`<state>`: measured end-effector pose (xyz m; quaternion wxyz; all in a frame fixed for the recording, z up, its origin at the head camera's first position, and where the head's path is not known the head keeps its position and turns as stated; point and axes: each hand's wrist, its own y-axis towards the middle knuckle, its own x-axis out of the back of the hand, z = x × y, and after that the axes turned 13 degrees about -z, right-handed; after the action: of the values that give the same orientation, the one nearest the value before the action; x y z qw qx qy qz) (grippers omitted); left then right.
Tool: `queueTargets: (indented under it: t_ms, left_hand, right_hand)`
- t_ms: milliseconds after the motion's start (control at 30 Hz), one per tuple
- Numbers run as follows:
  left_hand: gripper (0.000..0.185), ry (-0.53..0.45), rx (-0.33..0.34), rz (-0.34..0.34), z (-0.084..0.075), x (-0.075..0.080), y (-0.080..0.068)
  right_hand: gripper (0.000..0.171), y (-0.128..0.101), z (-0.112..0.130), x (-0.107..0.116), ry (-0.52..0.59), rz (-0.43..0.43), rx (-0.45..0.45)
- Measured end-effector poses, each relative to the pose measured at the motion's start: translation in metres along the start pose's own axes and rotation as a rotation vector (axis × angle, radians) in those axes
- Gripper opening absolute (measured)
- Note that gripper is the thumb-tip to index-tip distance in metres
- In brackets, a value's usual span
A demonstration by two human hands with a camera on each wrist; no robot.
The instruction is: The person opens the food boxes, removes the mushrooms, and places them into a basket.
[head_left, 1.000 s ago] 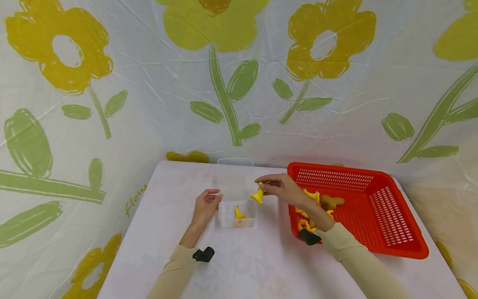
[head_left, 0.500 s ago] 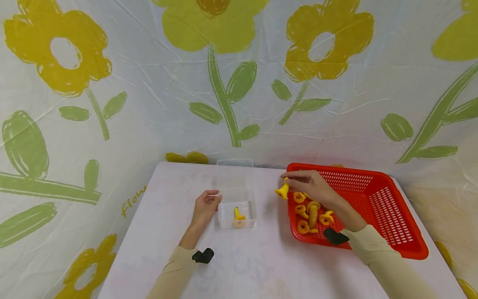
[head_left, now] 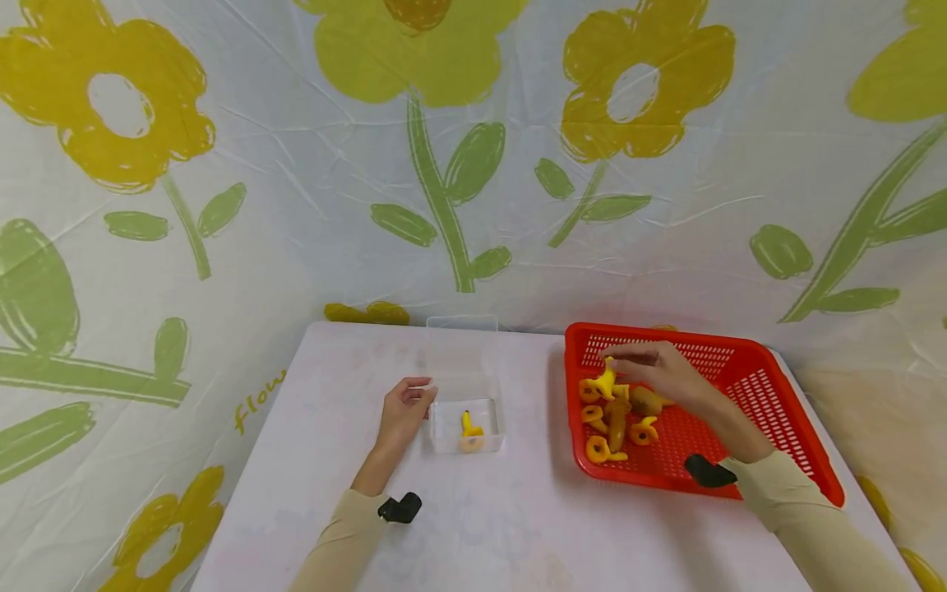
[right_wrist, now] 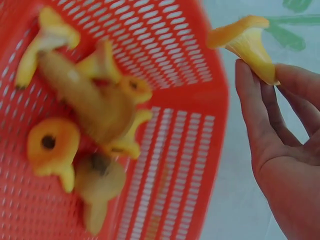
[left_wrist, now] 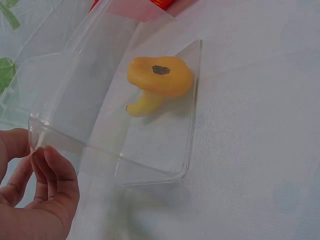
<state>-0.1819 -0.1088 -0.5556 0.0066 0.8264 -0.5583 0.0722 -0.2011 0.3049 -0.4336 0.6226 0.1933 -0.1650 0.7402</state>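
Thumb and fingers of my left hand (head_left: 399, 415) pinch the upper corner of a clear plastic box (left_wrist: 150, 172) standing on the table. Inside it lies one yellow chanterelle mushroom (left_wrist: 160, 77), with a wide cap and a curved stem. My right hand (head_left: 669, 376) is over the left part of a red plastic basket (head_left: 629, 478). Between its thumb and fingertips it holds another yellow chanterelle (right_wrist: 247, 42) by the stem end, cap pointing away from the fingers. Several yellow chanterelles (right_wrist: 52, 142) and some brown mushrooms (right_wrist: 75, 85) lie in the basket below.
The box's clear lid (head_left: 462, 349) stands raised at its back. The white table (head_left: 533, 510) runs up to a wall sheet (head_left: 518, 197) printed with yellow flowers. Slotted walls rise around the basket on the table's right side.
My right hand has carried the chanterelle rightward, from beside the box to above the basket. My left hand has stayed at the box, where the one chanterelle still lies.
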Motion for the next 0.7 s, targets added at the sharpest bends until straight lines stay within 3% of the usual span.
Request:
queueTargets:
  t_ms: [367,700]
  left_hand:
    - [0.029,0.008,-0.005,-0.001,0.0,-0.001,-0.001]
    - [0.03,-0.001,-0.012,0.005,-0.001,-0.001,0.0]
  right_hand:
    - [0.035,-0.01,-0.027,0.014,-0.078,0.186,-0.003]
    - [0.032,-0.017,-0.045,0.01,-0.124,0.348,0.012]
